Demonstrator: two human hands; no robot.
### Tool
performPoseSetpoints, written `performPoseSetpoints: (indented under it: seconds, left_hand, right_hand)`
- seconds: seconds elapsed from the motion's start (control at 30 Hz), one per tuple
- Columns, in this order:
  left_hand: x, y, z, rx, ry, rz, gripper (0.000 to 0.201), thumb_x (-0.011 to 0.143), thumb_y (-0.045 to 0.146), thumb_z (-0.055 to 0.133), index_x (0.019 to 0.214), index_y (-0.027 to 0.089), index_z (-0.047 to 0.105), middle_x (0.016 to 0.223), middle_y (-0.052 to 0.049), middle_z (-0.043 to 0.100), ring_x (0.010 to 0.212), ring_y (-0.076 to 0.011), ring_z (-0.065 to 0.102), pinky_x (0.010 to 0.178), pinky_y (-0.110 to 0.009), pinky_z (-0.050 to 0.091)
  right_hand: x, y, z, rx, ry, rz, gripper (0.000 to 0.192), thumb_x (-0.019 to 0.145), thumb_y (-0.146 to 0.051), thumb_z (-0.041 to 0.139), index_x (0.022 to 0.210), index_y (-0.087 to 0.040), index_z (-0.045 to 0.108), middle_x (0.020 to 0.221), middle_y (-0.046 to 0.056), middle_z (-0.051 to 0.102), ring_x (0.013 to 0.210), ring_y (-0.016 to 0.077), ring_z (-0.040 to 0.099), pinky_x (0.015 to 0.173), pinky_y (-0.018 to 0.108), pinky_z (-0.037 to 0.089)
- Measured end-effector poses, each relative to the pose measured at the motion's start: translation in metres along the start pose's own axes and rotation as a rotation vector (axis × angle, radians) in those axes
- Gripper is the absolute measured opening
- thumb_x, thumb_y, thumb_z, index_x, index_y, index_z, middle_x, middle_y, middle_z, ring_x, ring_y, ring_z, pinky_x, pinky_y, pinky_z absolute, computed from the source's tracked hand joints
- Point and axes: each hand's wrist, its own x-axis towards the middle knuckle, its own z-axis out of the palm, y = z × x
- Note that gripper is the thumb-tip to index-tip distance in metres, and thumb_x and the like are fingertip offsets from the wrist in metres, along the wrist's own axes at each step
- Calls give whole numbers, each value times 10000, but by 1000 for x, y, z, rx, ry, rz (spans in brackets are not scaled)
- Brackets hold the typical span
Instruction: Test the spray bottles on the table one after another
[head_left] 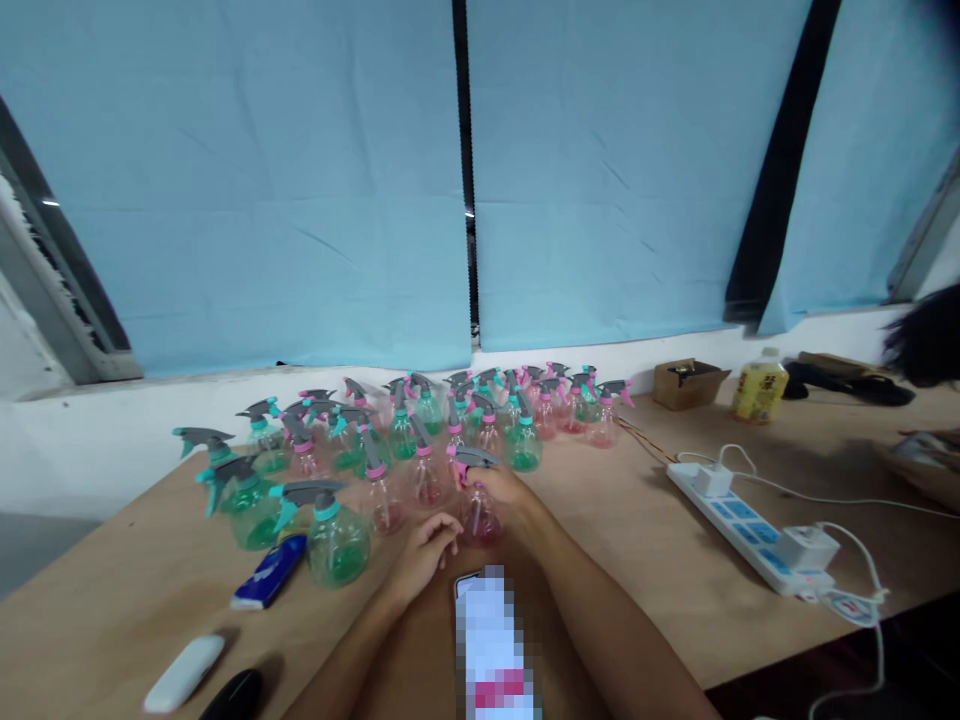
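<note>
Right hand [504, 492] has its grip wrapped around a small pink spray bottle [480, 505] standing on the wooden surface [645, 540], just in front of the crowd of pink and green bottles [420, 425], while the left hand [424, 550] sits loosely curled and gripping nothing, fingertips just beside the bottle's base. To do this well, I'd say keep the bottle upright, steady its base with that free hand, and mind the phone [491, 640] lying close by and the blue lighter [268, 572] to the left
</note>
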Motion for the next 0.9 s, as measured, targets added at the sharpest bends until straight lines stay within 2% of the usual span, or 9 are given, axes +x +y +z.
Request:
performPoseSetpoints:
  seconds: [0.23, 0.43, 0.57, 0.77, 0.9]
  left_hand:
    - [1, -3, -1, -2, -7, -10, 290, 839, 452, 540, 812, 173, 615, 629, 28, 561, 494, -92, 460, 474, -198, 327]
    - [-2, 5, 1, -5, 6, -31, 296, 825, 459, 534, 806, 174, 610, 618, 30, 568, 486, -91, 454, 473, -200, 324]
    - [-2, 4, 1, -8, 3, -26, 303, 824, 468, 540, 805, 175, 612, 621, 30, 566, 490, -91, 456, 474, -199, 323]
    - [-3, 6, 1, -1, 6, -38, 314, 812, 483, 549, 796, 177, 614, 618, 27, 569, 496, -95, 460, 483, -203, 329]
    - [-3, 6, 1, -6, -3, -28, 305, 832, 467, 533, 805, 174, 610, 626, 25, 568, 514, -99, 471, 488, -202, 339]
  right_hand:
    - [-1, -1, 1, 4, 66, 77, 88, 577, -229, 546, 605, -201, 625, 602, -22, 565, 583, 123, 447, 587, 245, 378]
    - [-1, -2, 3, 7, 24, 11, 116, 603, -201, 514, 579, -187, 627, 574, -18, 545, 579, 118, 462, 580, 230, 373]
    - [-1, -4, 3, 7, 12, -37, 161, 623, -207, 514, 650, -193, 672, 627, -9, 597, 658, 142, 528, 628, 239, 413]
    - [-2, 0, 2, 21, 65, 20, 151, 603, -172, 522, 636, -203, 666, 602, -18, 591, 619, 132, 507, 601, 236, 392]
    - [-1, 0, 4, 0, 54, -12, 178, 607, -192, 508, 655, -194, 679, 657, -1, 622, 633, 133, 508, 602, 234, 394]
